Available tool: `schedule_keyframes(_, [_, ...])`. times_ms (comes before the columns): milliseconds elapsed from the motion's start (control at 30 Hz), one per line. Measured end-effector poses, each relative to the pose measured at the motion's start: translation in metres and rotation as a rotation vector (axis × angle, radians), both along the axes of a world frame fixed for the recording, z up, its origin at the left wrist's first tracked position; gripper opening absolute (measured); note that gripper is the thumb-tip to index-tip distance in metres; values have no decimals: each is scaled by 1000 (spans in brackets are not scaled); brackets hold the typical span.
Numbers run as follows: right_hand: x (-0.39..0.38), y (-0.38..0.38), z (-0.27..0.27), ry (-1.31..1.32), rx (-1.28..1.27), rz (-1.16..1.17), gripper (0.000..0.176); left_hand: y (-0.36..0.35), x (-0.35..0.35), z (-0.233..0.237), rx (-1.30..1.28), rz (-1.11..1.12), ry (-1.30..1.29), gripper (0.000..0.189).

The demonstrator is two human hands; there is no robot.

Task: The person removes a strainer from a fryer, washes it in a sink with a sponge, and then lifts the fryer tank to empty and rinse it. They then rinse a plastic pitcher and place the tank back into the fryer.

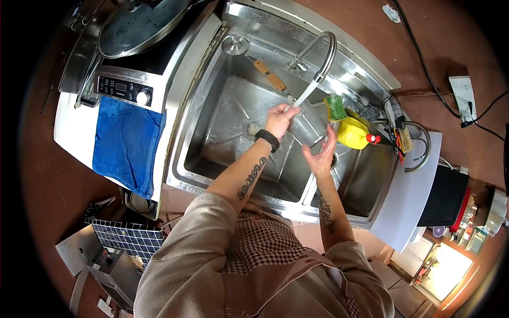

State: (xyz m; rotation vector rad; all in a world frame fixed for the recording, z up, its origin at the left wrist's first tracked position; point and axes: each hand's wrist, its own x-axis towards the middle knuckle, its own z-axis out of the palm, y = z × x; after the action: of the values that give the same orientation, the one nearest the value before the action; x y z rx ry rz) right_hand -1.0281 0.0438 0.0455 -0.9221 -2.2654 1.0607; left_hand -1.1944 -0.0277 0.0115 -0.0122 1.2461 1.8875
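Note:
My left hand [278,122], with a black band on its wrist, is closed under the tap's running water over the sink. Its fingers meet the metal part of a wooden-handled utensil [270,75], whose handle points away from me. The utensil's kind cannot be made out. To the right, my wet right hand [322,155] is open and cupped, thumb and fingers apart, near the divider between the basins. Beyond its fingertips are a green-and-yellow sponge [335,108] and a yellow bottle [352,132] with a red cap, lying on its side.
A curved tap [330,50] pours into the sink [196,114]. A round metal piece [235,45] sits at its back left corner. Left are a lidded pan [143,29], a control panel [124,91] and a blue cloth [127,143]. A second tap [424,143] stands right.

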Motion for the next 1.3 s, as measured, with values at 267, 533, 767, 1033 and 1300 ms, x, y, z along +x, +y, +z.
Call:
schedule_keyframes(267, [18,-15,-15,-6,281,-28,82,8,9,3,236,-59,64,16])
schedule_keyframes(533, [5,-15,-2,-20,155,37,86,-16,-11,2,237,-135,116,13])
schedule_keyframes(767, [-14,-19,11,33,4,86,73,-39,-31,7,237,-191,95,24])
schedule_keyframes(1033, [-79,12,19,-264,-96,158,52,-60,-46,-6,141,-200,180,15])
schedule_keyframes(1300, [-127,28,29,-514,-76,304,76,-57,-52,6,126,-279,234,15])
